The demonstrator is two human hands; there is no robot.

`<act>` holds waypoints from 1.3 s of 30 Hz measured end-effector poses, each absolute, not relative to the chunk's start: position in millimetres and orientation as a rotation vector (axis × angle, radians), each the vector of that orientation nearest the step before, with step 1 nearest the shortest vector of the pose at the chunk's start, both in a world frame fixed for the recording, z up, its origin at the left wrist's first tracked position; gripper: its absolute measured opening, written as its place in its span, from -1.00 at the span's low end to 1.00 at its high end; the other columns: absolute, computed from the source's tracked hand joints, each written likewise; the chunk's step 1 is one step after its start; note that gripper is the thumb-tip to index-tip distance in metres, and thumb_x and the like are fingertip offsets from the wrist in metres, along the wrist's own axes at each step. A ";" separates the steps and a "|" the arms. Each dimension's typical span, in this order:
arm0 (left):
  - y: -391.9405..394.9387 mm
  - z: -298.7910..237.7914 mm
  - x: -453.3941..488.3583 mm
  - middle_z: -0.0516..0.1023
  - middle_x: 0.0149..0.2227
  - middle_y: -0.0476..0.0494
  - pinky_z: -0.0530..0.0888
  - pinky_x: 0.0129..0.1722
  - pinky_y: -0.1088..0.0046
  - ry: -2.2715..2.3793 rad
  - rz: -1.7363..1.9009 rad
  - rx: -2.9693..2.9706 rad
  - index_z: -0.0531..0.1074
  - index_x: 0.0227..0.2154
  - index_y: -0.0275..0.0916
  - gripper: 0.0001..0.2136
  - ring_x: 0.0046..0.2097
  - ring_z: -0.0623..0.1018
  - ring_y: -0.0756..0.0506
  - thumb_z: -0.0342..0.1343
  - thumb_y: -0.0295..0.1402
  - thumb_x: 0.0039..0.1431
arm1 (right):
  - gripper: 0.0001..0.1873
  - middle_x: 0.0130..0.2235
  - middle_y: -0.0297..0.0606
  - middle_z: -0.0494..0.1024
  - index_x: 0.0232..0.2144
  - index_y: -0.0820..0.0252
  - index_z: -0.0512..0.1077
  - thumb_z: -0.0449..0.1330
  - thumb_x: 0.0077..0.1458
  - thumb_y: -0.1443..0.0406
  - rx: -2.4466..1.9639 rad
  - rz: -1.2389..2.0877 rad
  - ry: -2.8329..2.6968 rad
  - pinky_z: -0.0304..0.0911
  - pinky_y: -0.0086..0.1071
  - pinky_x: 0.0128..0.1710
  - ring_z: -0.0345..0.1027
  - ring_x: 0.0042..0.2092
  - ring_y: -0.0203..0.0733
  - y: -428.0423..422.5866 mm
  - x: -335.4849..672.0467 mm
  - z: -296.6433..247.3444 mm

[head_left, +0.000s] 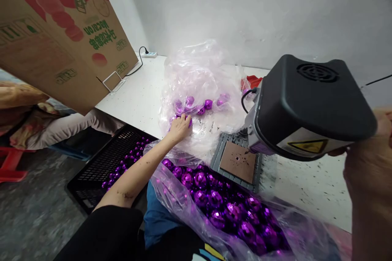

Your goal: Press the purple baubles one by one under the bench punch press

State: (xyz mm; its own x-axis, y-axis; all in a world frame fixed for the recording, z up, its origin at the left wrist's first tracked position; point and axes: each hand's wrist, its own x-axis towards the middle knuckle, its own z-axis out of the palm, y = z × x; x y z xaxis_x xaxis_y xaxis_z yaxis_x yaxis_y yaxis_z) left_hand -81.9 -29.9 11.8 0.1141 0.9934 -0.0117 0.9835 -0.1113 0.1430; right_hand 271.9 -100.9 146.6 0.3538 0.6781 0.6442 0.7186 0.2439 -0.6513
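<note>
Purple faceted balls (196,105), a small cluster, lying loose in the crumpled clear bag (199,77) on the white counter (137,94), just beyond the black machine head.

Head view, left side: left hand (180,127) stretched forward, palm down, fingers curled over one ball at the near edge of that cluster; grip closed loosely on it, plastic film possibly caught underneath. Best done with fingertips pinching the ball alone, lifting clear of the film so no bag drags along. Slippery mirrored surface, so a firm three-finger hold likely safer than a light two-finger one.

Head view, right side: right hand (367,163) at the frame edge, close behind the black machine head (306,106) and touching its rear; grip state impossible to tell, fingers mostly hidden or out of frame. Below the head, a grey base plate with a brown pad (238,162), bare, with a small mark near its middle. Worth keeping that pad clear while the left hand comes back.

Head view, near edge: a second clear bag (220,204) heaped with many more purple balls, resting on the lap against the counter edge. Left of it, a black slatted crate (104,167) on the floor with a scatter of balls inside. Farther left, a tilted cardboard box (55,36); behind it, a white power strip (149,54) with a black cable.
</note>
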 end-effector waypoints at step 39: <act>-102.7 -21.7 47.8 0.57 -0.03 -0.16 0.43 0.01 0.25 1.185 0.773 1.762 0.42 0.03 -0.21 -0.64 -0.02 0.54 -0.19 0.20 -0.18 0.23 | -0.55 -0.70 -0.54 0.19 -0.45 0.16 0.27 0.05 0.25 -0.07 -1.313 0.174 -1.393 0.01 -0.47 -0.66 0.08 -0.68 -0.45 -106.3 262.5 156.8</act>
State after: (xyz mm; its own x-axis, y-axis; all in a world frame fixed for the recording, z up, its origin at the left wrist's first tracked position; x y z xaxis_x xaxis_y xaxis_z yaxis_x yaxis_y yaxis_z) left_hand 47.8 -102.7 -21.7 0.3586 0.9330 0.0311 0.4051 -0.1856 0.8952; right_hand 262.5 -106.3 156.8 0.2832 0.7502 0.5975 0.5806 0.3617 -0.7295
